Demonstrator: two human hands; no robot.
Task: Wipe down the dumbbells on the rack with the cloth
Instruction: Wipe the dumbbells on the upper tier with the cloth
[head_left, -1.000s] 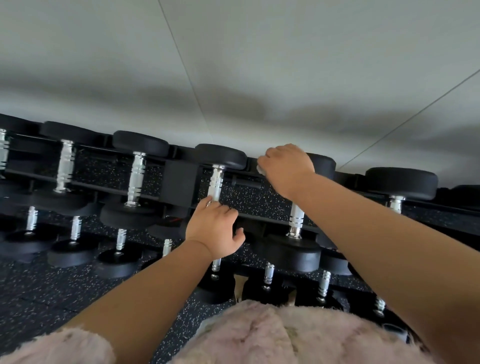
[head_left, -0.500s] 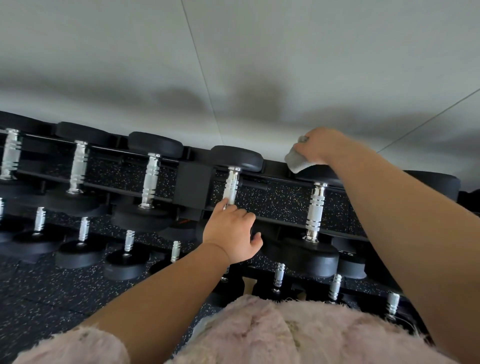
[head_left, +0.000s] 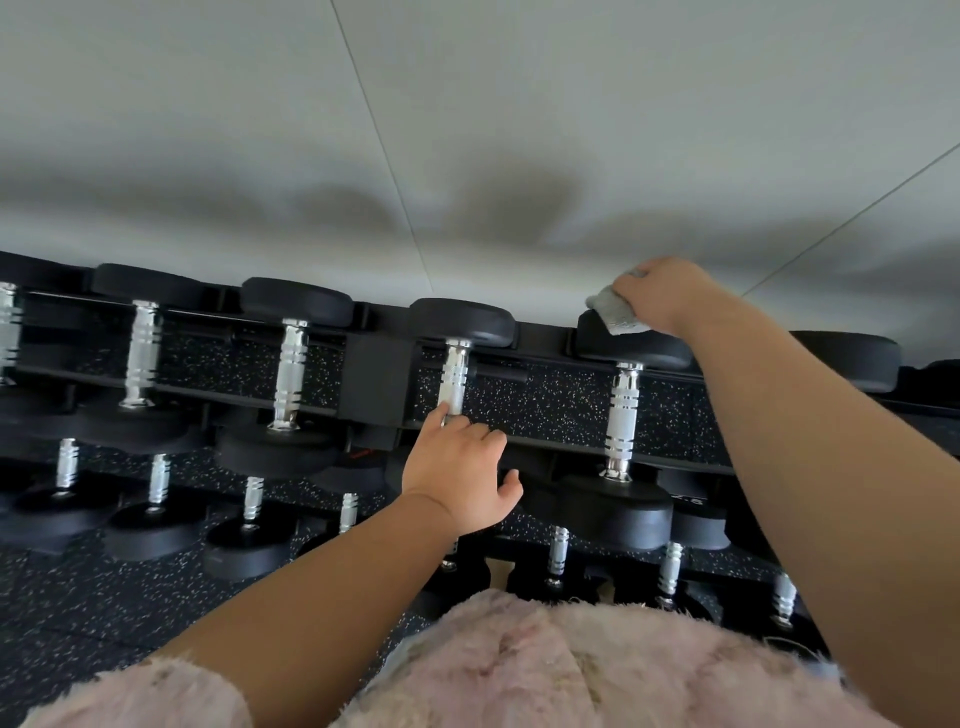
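By the right hand (head_left: 660, 296) a grey cloth (head_left: 615, 316) is gripped and pressed on the far head of a top-tier dumbbell (head_left: 639, 351). The left hand (head_left: 457, 473) is held loose, grasping nothing (forefinger at the neighbouring handle (head_left: 454, 376)). The cloth could be lost behind the rack (head_left: 374, 379), the wall (head_left: 467, 130) being close; room is left sideways.

The left arm (head_left: 322, 587) is bare and reaches forward and up in the middle of the view. The left hand (head_left: 457, 473) shows its back to the camera, with the thumb spread out to the right, the other fingers loosely bent and the index finger stretched forward. The right arm (head_left: 810, 467) is extended further and higher on the right side, and the right hand (head_left: 660, 296), knuckles up, has its fingers curled around a grey cloth (head_left: 615, 314) held under the palm
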